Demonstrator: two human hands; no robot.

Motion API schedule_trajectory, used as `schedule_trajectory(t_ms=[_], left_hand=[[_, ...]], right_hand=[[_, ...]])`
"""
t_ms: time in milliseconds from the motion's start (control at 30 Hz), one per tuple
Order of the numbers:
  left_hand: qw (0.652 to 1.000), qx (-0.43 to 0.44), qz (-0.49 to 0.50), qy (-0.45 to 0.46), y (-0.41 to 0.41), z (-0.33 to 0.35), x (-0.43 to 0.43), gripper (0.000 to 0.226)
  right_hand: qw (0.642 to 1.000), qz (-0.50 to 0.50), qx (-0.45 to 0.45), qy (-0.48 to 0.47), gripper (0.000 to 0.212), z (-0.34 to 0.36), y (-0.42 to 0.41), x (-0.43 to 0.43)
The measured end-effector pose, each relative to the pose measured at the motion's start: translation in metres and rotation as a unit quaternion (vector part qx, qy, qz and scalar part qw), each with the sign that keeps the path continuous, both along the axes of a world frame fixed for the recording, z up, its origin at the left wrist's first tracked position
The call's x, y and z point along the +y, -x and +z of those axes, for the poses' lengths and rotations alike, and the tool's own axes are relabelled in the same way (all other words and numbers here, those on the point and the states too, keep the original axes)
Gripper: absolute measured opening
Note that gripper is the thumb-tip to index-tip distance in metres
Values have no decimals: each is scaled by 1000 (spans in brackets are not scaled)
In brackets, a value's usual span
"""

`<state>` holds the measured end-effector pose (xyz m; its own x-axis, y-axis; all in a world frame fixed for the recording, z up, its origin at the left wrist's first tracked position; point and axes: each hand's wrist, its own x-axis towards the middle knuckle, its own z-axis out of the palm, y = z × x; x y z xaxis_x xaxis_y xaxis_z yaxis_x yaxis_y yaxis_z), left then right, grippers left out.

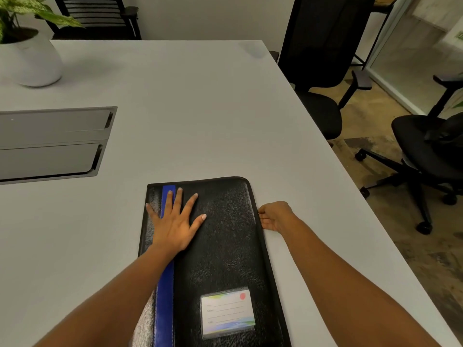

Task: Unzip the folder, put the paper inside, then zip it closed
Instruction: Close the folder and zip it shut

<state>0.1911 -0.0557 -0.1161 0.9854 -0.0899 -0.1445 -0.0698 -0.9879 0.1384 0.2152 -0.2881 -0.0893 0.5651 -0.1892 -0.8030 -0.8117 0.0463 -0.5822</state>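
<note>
- Pressing the folder (225,246) down with the left hand (175,229), fingers straight and spread
- Pinching the folder's right edge with the curled right hand (274,216)

One head-worn view — looking forward and down, close over the folder (225,246).

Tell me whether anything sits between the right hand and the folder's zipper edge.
Nothing visible does. The right hand meets the folder at its right edge, fingers curled against it; the pull itself is hidden. The left hand lies flat on the cover.
</note>
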Motion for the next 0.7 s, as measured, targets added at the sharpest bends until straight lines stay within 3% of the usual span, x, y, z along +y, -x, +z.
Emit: schedule_trajectory(t_ms=[367,567,700], left_hand=[[1000,6,-2,-6,9,-10,0,101],[1000,-5,1,-7,10,-11,0,100],[1000,-5,4,0,10,-10,-1,98]], right_hand=[[998,-49,-20,17,30,0,-29,-1],[988,-135,-74,1,22,-4,-48,11],[978,-174,-91,65,19,-16,-50,17]])
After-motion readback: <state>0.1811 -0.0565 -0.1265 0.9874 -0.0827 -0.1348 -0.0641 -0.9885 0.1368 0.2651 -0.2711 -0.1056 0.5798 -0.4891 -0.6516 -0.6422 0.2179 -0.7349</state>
